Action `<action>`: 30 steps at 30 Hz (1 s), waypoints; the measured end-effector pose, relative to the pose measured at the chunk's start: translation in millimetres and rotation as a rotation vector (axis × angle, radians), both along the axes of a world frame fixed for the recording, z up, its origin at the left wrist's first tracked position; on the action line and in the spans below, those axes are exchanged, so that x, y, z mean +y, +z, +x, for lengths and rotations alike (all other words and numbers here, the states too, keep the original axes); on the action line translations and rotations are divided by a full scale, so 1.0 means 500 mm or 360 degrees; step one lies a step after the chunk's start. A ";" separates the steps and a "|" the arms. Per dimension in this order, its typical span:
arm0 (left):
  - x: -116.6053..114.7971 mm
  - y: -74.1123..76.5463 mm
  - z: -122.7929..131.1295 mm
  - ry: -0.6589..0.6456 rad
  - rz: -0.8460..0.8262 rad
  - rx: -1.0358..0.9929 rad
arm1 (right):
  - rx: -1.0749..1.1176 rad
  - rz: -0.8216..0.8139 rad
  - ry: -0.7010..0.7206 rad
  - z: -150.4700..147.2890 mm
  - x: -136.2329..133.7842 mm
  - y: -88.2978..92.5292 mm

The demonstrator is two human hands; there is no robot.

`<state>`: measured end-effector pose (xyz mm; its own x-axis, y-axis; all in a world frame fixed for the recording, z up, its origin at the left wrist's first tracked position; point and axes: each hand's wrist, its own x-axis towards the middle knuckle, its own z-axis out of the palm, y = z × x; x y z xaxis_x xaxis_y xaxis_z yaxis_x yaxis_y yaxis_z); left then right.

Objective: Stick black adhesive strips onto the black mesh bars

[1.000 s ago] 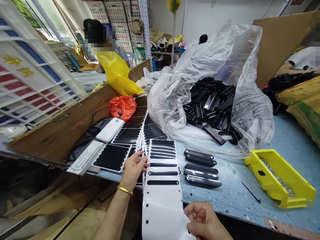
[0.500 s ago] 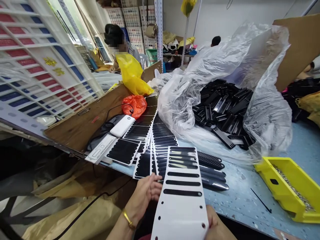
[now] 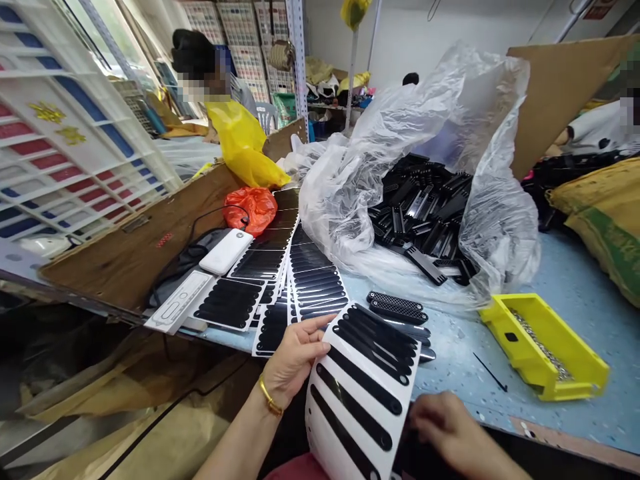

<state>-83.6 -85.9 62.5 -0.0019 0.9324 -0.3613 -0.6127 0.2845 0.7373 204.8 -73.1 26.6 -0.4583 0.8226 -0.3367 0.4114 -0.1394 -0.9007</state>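
Observation:
My left hand grips the upper left edge of a white sticker sheet printed with long black oval strips, held tilted over the table edge. My right hand is closed at the sheet's lower right side, its fingers blurred. Behind the sheet lie black oval plastic pieces in a short row. More sticker sheets fan out on the table to the left.
A clear plastic bag holds a heap of black comb-like parts. A yellow tray sits at the right on the blue table. A white power bank, an orange bag and cardboard lie left. Other people work behind.
The sheet has come off the table and turned so its strips run diagonally. My left hand has taken its upper edge; my right hand has moved to its lower right.

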 end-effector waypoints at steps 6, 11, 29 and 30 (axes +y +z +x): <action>-0.029 0.028 0.071 -0.0324 0.0069 0.0190 | 0.0717 -0.0486 -0.0714 0.035 0.037 0.107; -0.009 0.039 0.107 -0.0525 0.0147 0.0309 | 0.0733 -0.0070 -0.0878 0.025 0.034 0.135; -0.008 0.063 0.188 -0.0414 0.0501 0.0862 | -0.0256 0.1926 -0.0586 0.052 -0.038 0.156; -0.014 0.067 0.199 -0.0412 0.0531 0.0877 | -0.0204 0.1901 -0.0496 0.038 -0.047 0.156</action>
<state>15.7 -93.0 95.8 0.1346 0.9887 -0.0656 -0.0668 0.0751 0.9949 223.7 -96.6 104.6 -0.2075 0.7126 0.6702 0.6023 0.6329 -0.4865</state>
